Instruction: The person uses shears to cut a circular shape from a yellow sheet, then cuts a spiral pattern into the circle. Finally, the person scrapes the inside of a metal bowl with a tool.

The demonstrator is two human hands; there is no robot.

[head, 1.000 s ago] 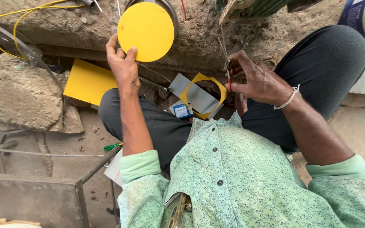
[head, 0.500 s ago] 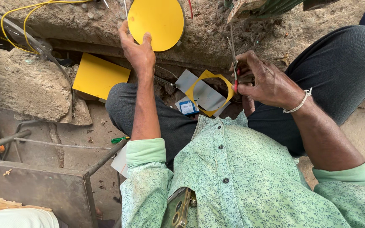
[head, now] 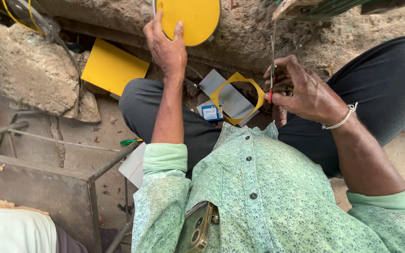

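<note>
My left hand grips the lower left edge of a round yellow disc held up against the rough earth bank. My right hand is closed around a thin tool with a red handle that points upward. On the ground between my knees lies a square yellow sheet with a round hole cut out, resting on grey sheets. A small blue and white packet sits beside it.
A yellow square sheet leans by a large stone at left. A metal frame stands lower left, with a green-handled tool near it. Yellow cable runs top left. A phone sticks out of my shirt pocket.
The view has shifted, so the disc and both hands sit higher in frame. My left hand keeps its hold on the disc; my right hand still holds the red-handled tool.
</note>
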